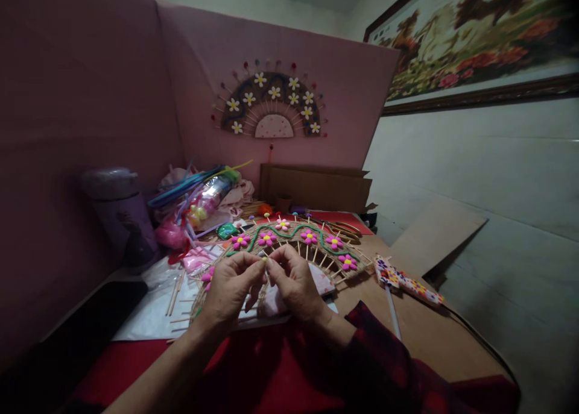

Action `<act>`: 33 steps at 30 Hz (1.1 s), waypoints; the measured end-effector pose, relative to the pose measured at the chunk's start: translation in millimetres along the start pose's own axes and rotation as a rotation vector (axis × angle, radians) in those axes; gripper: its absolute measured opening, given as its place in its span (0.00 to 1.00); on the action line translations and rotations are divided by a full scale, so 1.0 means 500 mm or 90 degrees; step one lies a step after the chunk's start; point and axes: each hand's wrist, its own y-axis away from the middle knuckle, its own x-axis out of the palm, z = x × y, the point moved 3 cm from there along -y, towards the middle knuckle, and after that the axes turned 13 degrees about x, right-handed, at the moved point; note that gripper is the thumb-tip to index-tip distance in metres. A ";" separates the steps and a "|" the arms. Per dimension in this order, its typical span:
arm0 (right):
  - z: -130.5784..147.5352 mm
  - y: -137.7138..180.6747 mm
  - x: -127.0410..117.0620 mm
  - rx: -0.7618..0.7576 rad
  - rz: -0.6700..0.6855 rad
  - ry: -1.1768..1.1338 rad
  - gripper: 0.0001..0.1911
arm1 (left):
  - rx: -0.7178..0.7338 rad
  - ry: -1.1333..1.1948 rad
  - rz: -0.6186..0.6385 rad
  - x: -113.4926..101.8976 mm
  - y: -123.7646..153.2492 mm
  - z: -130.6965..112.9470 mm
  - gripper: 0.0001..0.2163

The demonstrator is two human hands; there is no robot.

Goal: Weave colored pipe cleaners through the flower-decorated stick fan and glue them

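Note:
A fan-shaped craft piece of woven twine and wooden sticks lies on the table, with pink flowers and a wavy green line on it. My left hand and my right hand meet just above its near left part. Both pinch, fingertips pressed together round a tiny pale bit that I cannot make out. The hands hide the lower middle of the fan.
A finished fan hangs on the pink board behind. A purple bottle, a bag of coloured craft supplies and cardboard crowd the back. A patterned glue gun with its cord lies at right.

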 end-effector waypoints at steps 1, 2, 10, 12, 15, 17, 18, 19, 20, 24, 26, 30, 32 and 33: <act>-0.001 0.002 0.002 -0.011 -0.008 0.017 0.06 | 0.002 -0.011 -0.002 0.000 0.001 0.002 0.10; -0.002 0.005 0.004 -0.022 -0.021 0.037 0.06 | 0.005 -0.021 -0.004 0.001 0.002 0.003 0.11; -0.002 0.017 0.013 -0.049 -0.091 0.126 0.05 | 0.059 -0.095 -0.030 0.005 0.007 0.001 0.10; -0.004 0.013 0.010 -0.040 -0.087 0.116 0.06 | 0.057 -0.081 -0.016 0.006 0.005 0.001 0.10; -0.006 0.006 0.005 -0.026 -0.068 0.090 0.06 | 0.045 -0.044 0.025 0.009 0.003 0.001 0.11; -0.006 0.002 0.002 -0.023 -0.060 0.079 0.07 | 0.043 -0.030 0.037 0.008 0.001 0.000 0.11; -0.005 0.001 0.000 -0.024 -0.060 0.079 0.07 | 0.044 -0.027 0.034 0.006 0.000 0.000 0.11; -0.003 0.001 0.000 -0.029 -0.062 0.084 0.07 | 0.046 -0.026 0.028 0.005 0.000 -0.001 0.11; -0.001 0.000 -0.001 -0.043 -0.063 0.098 0.07 | 0.049 -0.027 0.021 0.003 0.000 -0.001 0.11; 0.013 0.002 0.000 -0.152 -0.059 0.188 0.08 | 0.078 -0.078 0.018 -0.001 0.001 -0.002 0.11; 0.017 0.003 -0.001 -0.193 -0.072 0.222 0.08 | 0.093 -0.133 0.025 -0.001 0.002 -0.005 0.11; 0.014 0.003 -0.003 -0.235 -0.082 0.289 0.08 | 0.162 -0.292 -0.003 -0.005 0.004 -0.018 0.09; 0.009 0.002 -0.002 -0.250 -0.084 0.340 0.09 | 0.221 -0.370 -0.006 -0.006 0.004 -0.024 0.08; 0.006 0.001 -0.001 -0.255 -0.084 0.365 0.09 | 0.248 -0.402 -0.002 -0.007 0.004 -0.026 0.07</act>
